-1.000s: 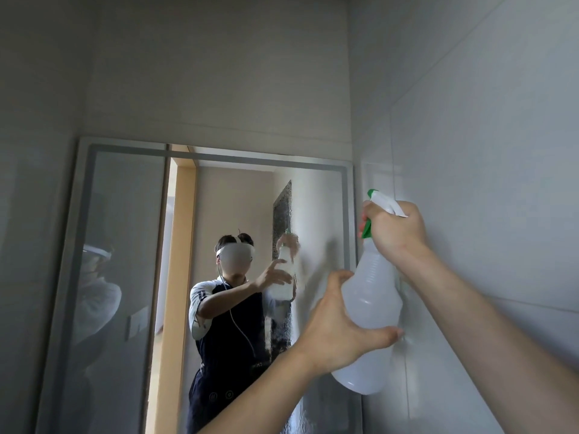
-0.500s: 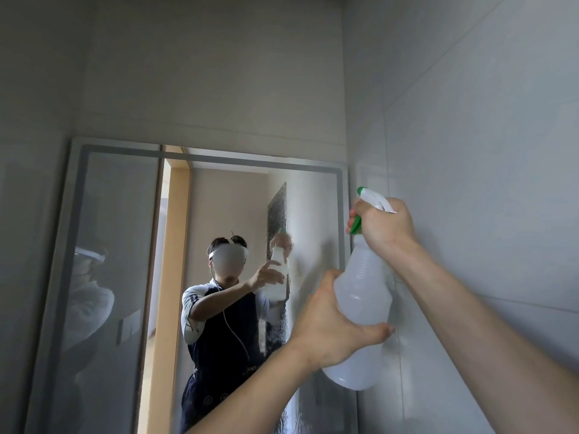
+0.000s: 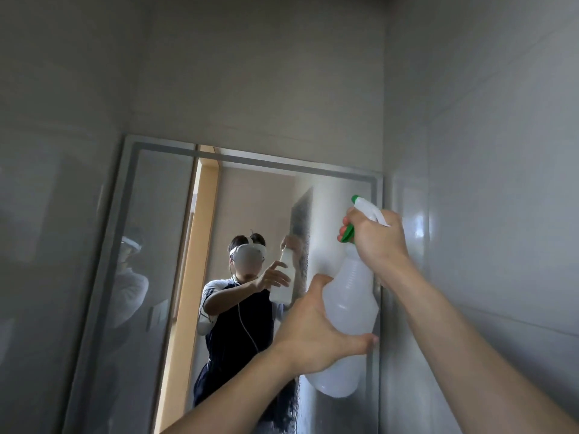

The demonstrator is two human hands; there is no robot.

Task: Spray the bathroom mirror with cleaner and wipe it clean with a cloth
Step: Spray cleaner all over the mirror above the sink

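Note:
A translucent white spray bottle (image 3: 349,308) with a white head and green trigger is held up before the right side of the wall mirror (image 3: 163,245). My left hand (image 3: 316,330) grips the bottle's body from the left. My right hand (image 3: 377,238) wraps the neck, fingers curled on the green trigger, with the nozzle aimed at the glass. The mirror's upper right area looks misted. No cloth is in view.
A glossy tiled wall (image 3: 485,183) runs close along the right, meeting the mirror's right frame edge. The mirror reflects a person, a wooden door frame and a dark textured panel. Grey wall lies above and to the left.
Both hands and the bottle have shifted slightly left along the mirror, and a pale mist now shows on the glass by the nozzle. The grip is unchanged.

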